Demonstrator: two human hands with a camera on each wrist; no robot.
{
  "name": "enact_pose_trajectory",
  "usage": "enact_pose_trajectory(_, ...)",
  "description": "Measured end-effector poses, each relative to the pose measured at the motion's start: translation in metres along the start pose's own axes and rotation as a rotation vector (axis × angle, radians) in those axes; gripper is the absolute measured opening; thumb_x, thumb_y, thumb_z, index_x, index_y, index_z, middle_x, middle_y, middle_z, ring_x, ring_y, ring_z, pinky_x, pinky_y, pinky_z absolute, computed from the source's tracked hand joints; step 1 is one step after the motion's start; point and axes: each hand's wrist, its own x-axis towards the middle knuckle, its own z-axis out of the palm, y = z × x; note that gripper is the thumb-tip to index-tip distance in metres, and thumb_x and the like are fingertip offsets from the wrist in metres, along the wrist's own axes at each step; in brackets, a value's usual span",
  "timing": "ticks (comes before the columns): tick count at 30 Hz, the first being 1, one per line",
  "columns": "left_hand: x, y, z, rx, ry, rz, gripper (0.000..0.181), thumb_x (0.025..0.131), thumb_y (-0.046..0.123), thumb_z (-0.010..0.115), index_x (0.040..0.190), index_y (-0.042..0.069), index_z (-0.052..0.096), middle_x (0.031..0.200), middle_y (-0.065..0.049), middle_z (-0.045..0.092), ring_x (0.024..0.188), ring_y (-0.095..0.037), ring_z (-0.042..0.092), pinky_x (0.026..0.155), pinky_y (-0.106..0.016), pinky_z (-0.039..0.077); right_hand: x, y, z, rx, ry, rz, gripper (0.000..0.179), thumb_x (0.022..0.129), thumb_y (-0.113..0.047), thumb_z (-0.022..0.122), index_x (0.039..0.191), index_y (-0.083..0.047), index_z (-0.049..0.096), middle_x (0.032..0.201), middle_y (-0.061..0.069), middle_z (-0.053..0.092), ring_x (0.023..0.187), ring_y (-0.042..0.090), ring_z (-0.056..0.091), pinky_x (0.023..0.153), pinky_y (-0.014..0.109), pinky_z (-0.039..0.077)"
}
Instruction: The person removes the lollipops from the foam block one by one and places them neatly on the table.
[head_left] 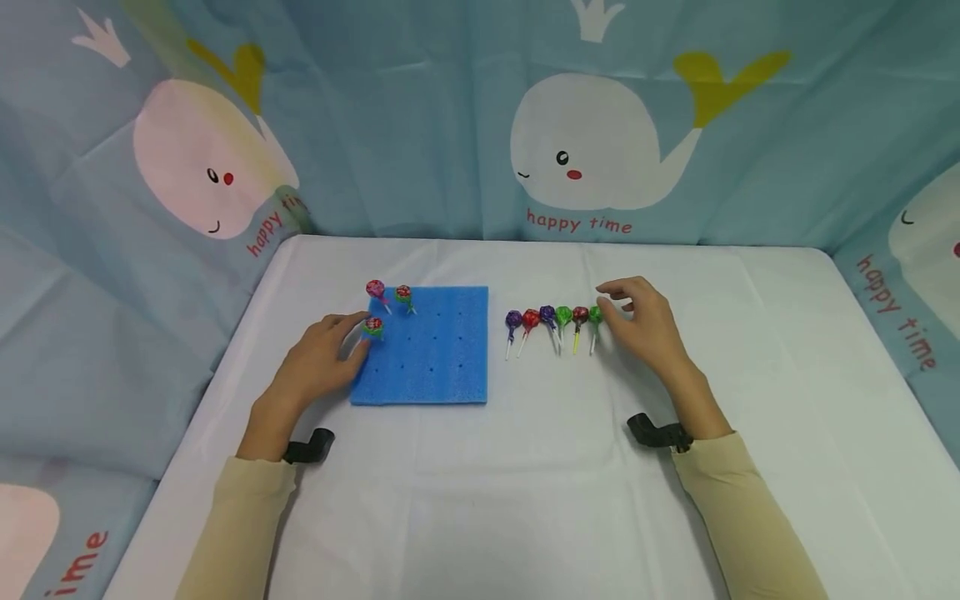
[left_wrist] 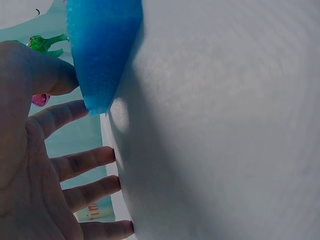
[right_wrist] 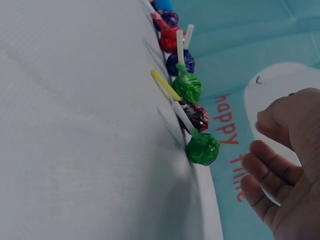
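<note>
My left hand (head_left: 324, 354) rests at the left edge of a blue foam board (head_left: 435, 387) dotted with small holes. Its thumb and index fingertip touch the board's side in the left wrist view, while the other fingers stretch straight toward the table. Three wrapped lollipops stand in the board: a pink one (head_left: 375, 288), a red-and-green one (head_left: 403, 293) and another red-and-green one (head_left: 372, 326) near the left fingertips. My right hand (head_left: 645, 325), empty with loosely bent fingers, hovers beside the green lollipop (right_wrist: 203, 148) ending the row on the table; a gap separates them.
Left of that green lollipop lie a dark red one with a yellow stick (head_left: 581, 315), another green one (head_left: 564, 316), a purple one (head_left: 547, 315), a red one (head_left: 530, 319) and another purple one (head_left: 513, 319). A whale-print curtain (head_left: 420, 150) hangs behind the white table (head_left: 480, 517).
</note>
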Motion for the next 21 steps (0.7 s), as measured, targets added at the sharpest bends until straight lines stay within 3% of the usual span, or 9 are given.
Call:
enact_pose_trajectory(11,0.001,0.003,-0.001,-0.007,0.005,0.004,0.056,0.107,0.034,0.053,0.160,0.014,0.046,0.158,-0.028,0.048,0.147,-0.052,0.044,0.116,-0.075,0.040,0.004,-0.007,0.003,-0.006,-0.008,-0.111,0.024,0.102,-0.007,0.066,0.125,-0.001,0.072,0.122,0.020,0.070,0.113,0.036,0.066,0.093,0.055,0.058)
enact_pose_trajectory(21,-0.004,0.003,0.001,0.020,-0.009,-0.010,0.058,0.108,0.036,0.051,0.161,0.013,0.044,0.160,-0.028,0.047,0.148,-0.053,0.043,0.116,-0.075,0.040,0.002,-0.017,0.014,0.004,-0.073,-0.137,0.025,0.102,-0.011,0.067,0.126,-0.005,0.072,0.124,0.015,0.070,0.115,0.033,0.067,0.094,0.054,0.059)
